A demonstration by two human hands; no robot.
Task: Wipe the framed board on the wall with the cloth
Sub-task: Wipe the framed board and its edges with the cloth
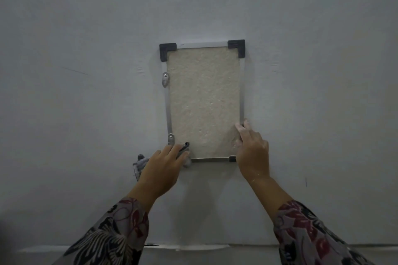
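A framed board point(203, 101) hangs upright on the wall: a beige, rough panel in a thin metal frame with black corner caps. My left hand point(163, 168) presses a grey cloth point(140, 162) against the board's lower left corner; the cloth bunches out to the left of the hand and under the fingers. My right hand point(253, 150) rests on the lower right edge of the frame, fingers laid over the rim and covering the lower right corner. Both sleeves are floral patterned.
The plain grey wall point(86, 71) surrounds the board on all sides. Two small metal brackets point(165, 79) sit on the frame's left rail. A pale ledge or skirting strip point(193, 247) runs across the bottom of the view.
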